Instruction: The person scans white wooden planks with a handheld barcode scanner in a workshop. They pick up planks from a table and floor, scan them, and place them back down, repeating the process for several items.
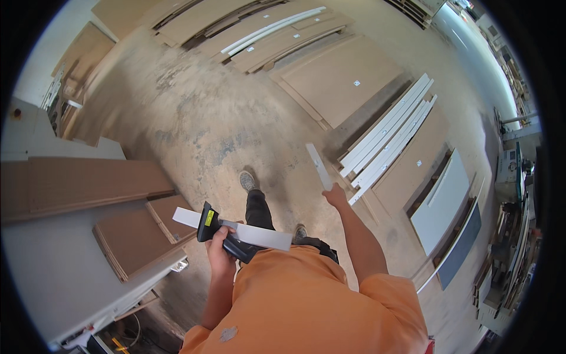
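1. Standing; orange shirt (306,301) nearest, just below the black tool (240,250), landmark for these notes.
2. Left hand (219,248): fingers closed round the black tool, the first strip (265,236) held along with it. Strip is white, crosses the tool and juts out both sides. Contact under the fingers hidden; cannot tell more.
3. Right hand (336,196): right of the tool, farther out. Pinching the near end of the second strip (319,166), also white, far end pointing away.
4. Left of the tool: pale table (47,253), brown boards (132,239) lying on it.
5. Beyond the tool: one speckled shoe (248,181) on the bare floor (194,100).
6. Well right of the tool: white panel (439,200), dark panel (463,245); farther up, a bundle of long white strips (389,130).
7. Farthest beyond the tool: large brown sheet (345,76), more rows of boards behind.
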{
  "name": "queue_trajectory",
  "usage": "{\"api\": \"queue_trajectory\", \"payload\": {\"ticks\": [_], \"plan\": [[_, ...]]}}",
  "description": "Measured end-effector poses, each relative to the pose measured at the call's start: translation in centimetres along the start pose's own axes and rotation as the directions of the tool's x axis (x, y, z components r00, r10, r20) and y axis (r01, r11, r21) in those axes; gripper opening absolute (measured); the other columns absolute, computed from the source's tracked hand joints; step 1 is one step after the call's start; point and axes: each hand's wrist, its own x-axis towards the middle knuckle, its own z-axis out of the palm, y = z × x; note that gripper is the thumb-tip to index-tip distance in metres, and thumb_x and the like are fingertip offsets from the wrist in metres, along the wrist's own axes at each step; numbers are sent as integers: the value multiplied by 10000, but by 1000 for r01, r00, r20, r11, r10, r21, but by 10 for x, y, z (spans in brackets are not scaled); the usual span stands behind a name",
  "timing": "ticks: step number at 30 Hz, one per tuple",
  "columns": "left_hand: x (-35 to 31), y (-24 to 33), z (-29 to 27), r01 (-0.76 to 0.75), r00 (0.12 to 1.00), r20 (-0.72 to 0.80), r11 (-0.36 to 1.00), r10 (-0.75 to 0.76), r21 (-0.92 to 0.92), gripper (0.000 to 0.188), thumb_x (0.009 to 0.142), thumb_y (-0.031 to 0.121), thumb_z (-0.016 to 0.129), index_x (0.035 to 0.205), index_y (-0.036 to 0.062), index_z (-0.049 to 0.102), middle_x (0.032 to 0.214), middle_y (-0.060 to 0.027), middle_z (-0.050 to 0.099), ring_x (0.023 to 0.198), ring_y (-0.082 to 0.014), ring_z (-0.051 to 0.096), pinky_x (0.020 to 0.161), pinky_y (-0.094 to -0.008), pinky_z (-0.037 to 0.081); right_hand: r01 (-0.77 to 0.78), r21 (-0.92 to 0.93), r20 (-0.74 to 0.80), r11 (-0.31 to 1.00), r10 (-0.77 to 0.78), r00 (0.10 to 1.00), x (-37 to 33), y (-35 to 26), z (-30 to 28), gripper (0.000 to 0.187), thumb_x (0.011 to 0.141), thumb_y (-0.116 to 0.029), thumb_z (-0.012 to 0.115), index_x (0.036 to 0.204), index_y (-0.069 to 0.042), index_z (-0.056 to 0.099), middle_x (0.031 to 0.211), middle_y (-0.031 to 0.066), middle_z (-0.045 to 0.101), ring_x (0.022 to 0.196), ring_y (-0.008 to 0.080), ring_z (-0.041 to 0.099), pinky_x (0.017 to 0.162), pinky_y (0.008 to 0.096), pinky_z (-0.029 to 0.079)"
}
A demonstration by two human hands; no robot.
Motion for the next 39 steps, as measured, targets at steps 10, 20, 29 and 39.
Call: {"api": "queue_trajectory", "payload": {"ticks": [10,20,29,39], "plan": [[276,182,89,-27,985,173,998,18,52,188,912,218,646,883,32,653,1004,-171,744,640,-116,607,534,-256,454,-531,395,572,750,252,781,126,-284,12,539,843,-456,776,854,69,657,657,116,610,503,189,552,443,358,413],[463,288,143,116,987,81,968,-137,223,320,945,391,603,889,76,612,991,-190,730,514,-114,559,433,-235,412,-529,517,457,673,306,835,294,-374,29,615,818,-500,800,747,97,673,568,121,579,431,201,538,398,358,382],[529,335,234,354,935,-107,919,-339,173,327,973,403,557,902,86,598,1175,-275,681,742,-245,663,644,-354,566,-445,223,409,868,331,851,474,-399,44,654,843,-576,684,682,58,686,615,187,666,529,305,672,555,401,559],[663,354,353,332,894,114,812,-433,479,284,961,359,556,933,81,605,1134,-212,722,621,-153,654,435,-224,417,-504,543,425,672,298,855,537,-410,23,609,928,-516,611,830,85,635,621,176,641,519,273,646,530,404,529]]}}
